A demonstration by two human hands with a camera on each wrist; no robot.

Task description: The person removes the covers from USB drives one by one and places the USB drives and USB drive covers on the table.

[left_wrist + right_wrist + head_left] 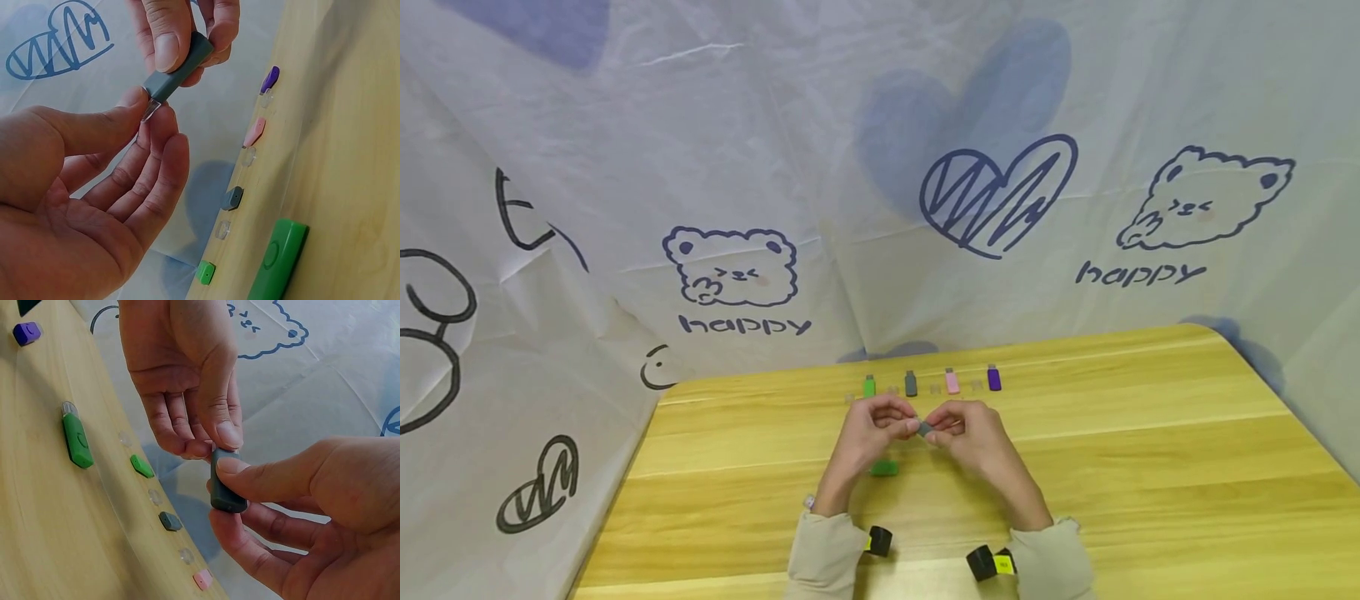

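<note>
Two hands meet over a grey USB stick

From where I stand, both hands are busy in the air above the desk [1150,450]. The right hand [973,433] grips a grey USB stick [226,492] along its body, thumb on top. The left hand [872,429] pinches a clear cap [150,110] at the stick's end between thumb and forefinger, its other fingers curved loosely below.

I'd judge the step to be fitting or freeing that cap; I can't tell which way it is going. Either way, the move seems to call for a firm hold on the body and a straight push or pull, since a skewed one could let the small cap slip.

I see no box or tray, so the caps are the only holders here. Whether the grey stick's plug sits inside its cap, the fingers hide. Along the far edge stand a green stick [869,387], a second grey stick [911,384], a pink stick [952,382] and a purple stick [994,379], their plugs apparently uncovered, with loose clear pieces [935,389] beside them. A larger green stick [76,440] lies nearer the person, something clear over its end.
</note>
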